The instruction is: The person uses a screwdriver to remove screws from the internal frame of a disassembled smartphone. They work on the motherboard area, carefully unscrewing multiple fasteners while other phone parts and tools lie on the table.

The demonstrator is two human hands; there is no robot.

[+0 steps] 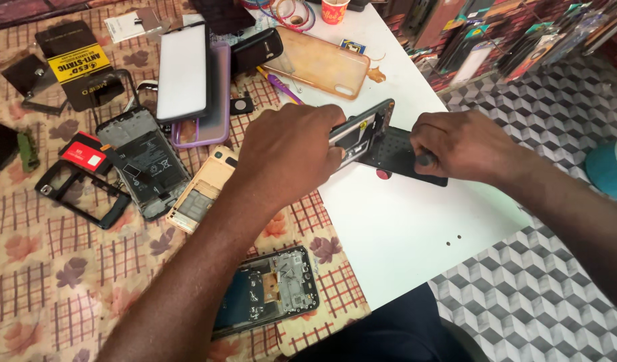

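Observation:
My left hand (289, 151) grips an opened phone (359, 131) with its back off, holding it tilted on edge over a black work mat (397, 155) on the white table (395, 228). My right hand (459, 144) is closed around a dark-handled tool (425, 159), whose tip is hidden by the phone and my fingers. A small red object (383, 174) lies at the mat's near edge.
On the patterned cloth (47, 268) lie several dismantled phones (147, 164), a gold phone frame (204, 188), an open phone (268, 288) near me, a black frame (80, 194), phone cases (322, 64), a white-screened phone (183, 70) and a paper cup (334, 10). The checkered floor (543, 288) is on the right.

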